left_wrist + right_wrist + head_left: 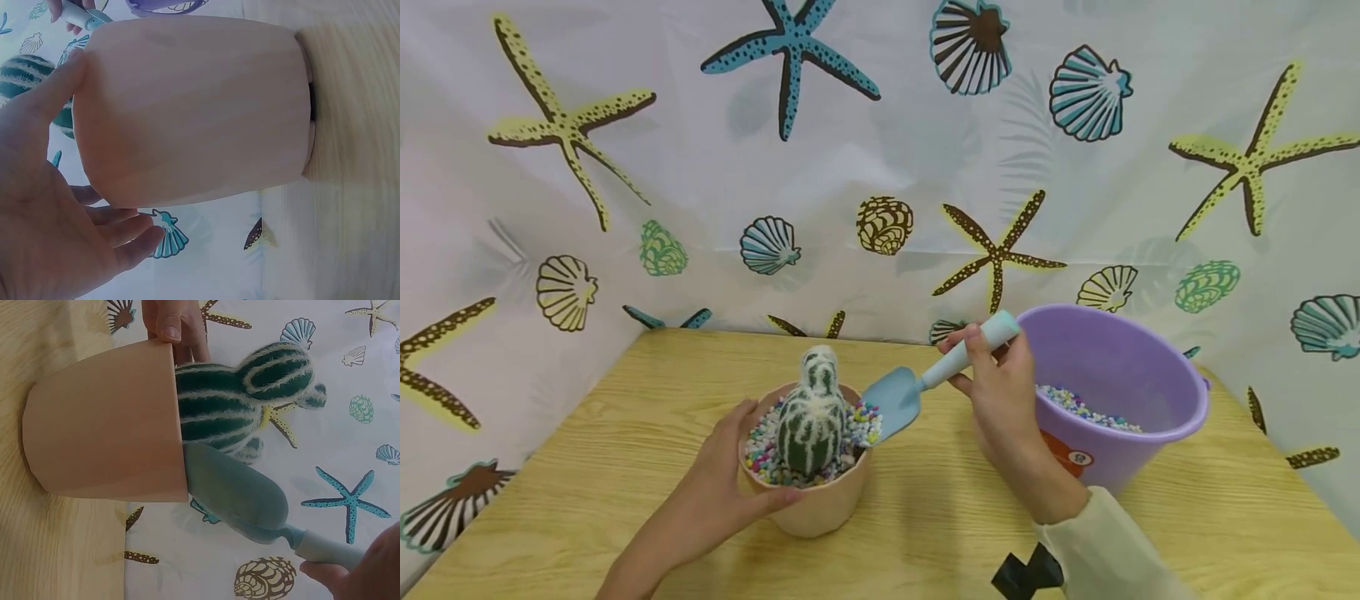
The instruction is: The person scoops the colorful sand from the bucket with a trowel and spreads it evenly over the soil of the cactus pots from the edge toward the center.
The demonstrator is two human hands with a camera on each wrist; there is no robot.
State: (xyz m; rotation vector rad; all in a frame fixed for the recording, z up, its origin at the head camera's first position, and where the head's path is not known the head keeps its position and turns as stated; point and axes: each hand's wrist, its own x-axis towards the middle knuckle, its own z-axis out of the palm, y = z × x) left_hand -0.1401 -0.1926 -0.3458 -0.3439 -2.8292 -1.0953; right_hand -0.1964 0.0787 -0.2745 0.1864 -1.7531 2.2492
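Note:
A green cactus with white fuzzy ridges (811,425) stands in a peach flower pot (820,508), among small multicoloured pebbles (767,462). My left hand (718,483) grips the pot at its left side, thumb along the front rim and fingers around the back. In my right hand (1000,392) is the pale handle of a small blue garden trowel (895,404). The trowel slants down to the left, its tip at the pot's right rim, with pebbles at the blade's edge. In the right wrist view the back of the blade (240,494) shows beside the cactus.
A purple bucket (1112,321) with more pebbles (1086,408) inside stands to the right, close behind my right hand. Pot and bucket rest on a wooden table (647,400). A white sheet printed with starfish and shells (850,167) hangs behind and at both sides.

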